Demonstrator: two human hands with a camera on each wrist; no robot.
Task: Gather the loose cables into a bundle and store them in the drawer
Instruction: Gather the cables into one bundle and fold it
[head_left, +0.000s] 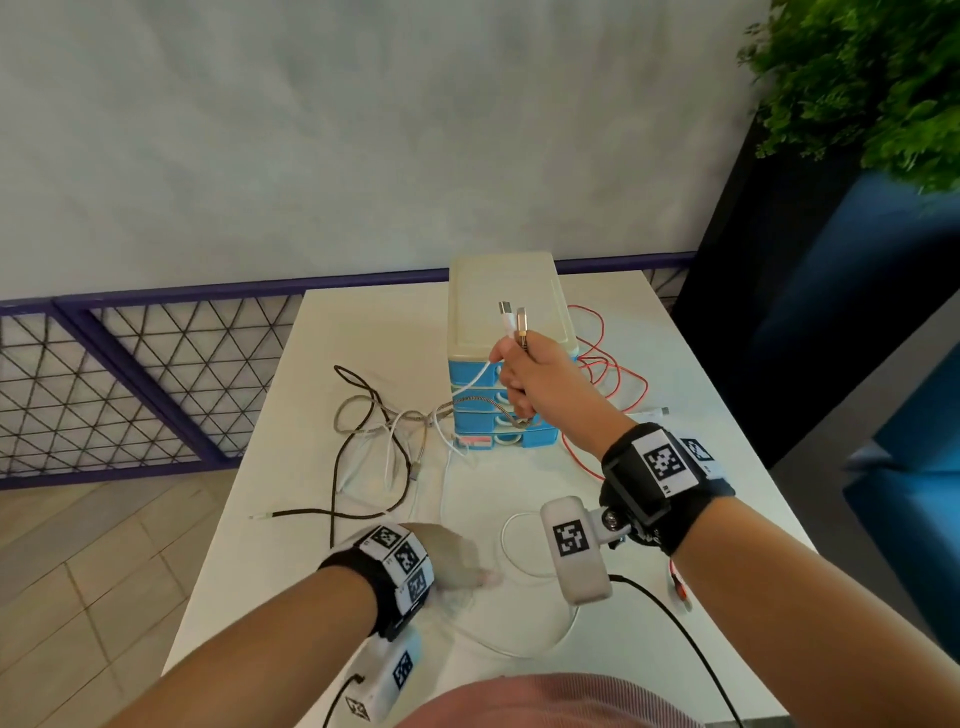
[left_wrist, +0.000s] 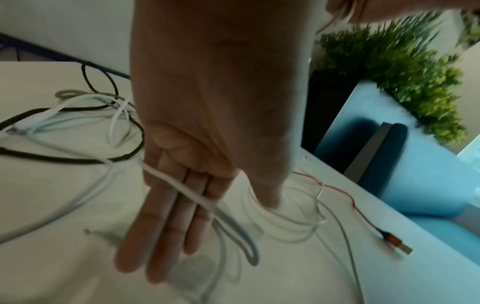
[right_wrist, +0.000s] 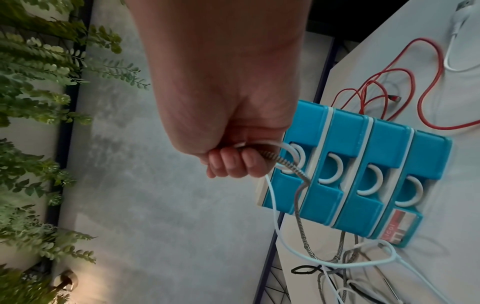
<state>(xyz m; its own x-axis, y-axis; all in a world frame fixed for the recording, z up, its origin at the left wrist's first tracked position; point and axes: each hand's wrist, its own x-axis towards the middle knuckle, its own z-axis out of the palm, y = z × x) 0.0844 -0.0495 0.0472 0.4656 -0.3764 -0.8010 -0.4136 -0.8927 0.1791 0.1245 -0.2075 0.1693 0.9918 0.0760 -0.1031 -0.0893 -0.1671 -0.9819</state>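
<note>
My right hand (head_left: 522, 374) (right_wrist: 233, 162) is raised in front of the drawer unit (head_left: 478, 301) (right_wrist: 350, 164), fist closed round a white cable (right_wrist: 272, 205) and a grey braided cable (right_wrist: 301, 226). Their two plugs (head_left: 514, 317) stick up out of the fist. My left hand (head_left: 462, 564) (left_wrist: 182, 205) is low over the table with its fingers straight. A white cable (left_wrist: 166, 176) lies across them, and the thumb touches white loops (left_wrist: 293, 222). All the blue drawers are closed.
A black cable (head_left: 301, 513) (left_wrist: 52, 157) tangles with others on the white table (head_left: 363, 322) to the left of the unit. A red cable (right_wrist: 439, 51) sprawls to the right, its plug (left_wrist: 394, 242) near the table's edge. A white plug (head_left: 652, 413) lies at the right. Plants (head_left: 857, 78) stand at the far right.
</note>
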